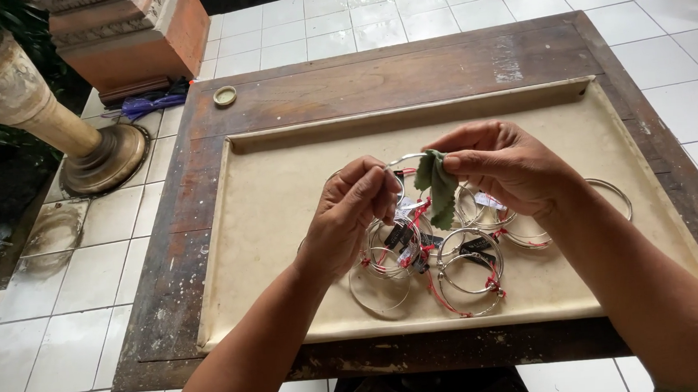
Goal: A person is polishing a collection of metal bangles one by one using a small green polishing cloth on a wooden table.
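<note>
My left hand [354, 212] pinches a thin silver bangle [405, 160] above the tray. A small green cloth [437, 186] is held in my right hand [504, 165] and folded over the same bangle. Both hands hover over a pile of several silver bangles [439, 255] with red threads and small dark tags, lying on a beige tray [275, 193]. One more bangle [617, 193] lies apart to the right, partly hidden by my right forearm.
The tray rests on a worn dark wooden table [373, 75]. A small round lid [225, 96] lies at the table's far left corner. Beyond it are white floor tiles, a stone plant pedestal [49, 119] at left and a brick-coloured pillar base [129, 39].
</note>
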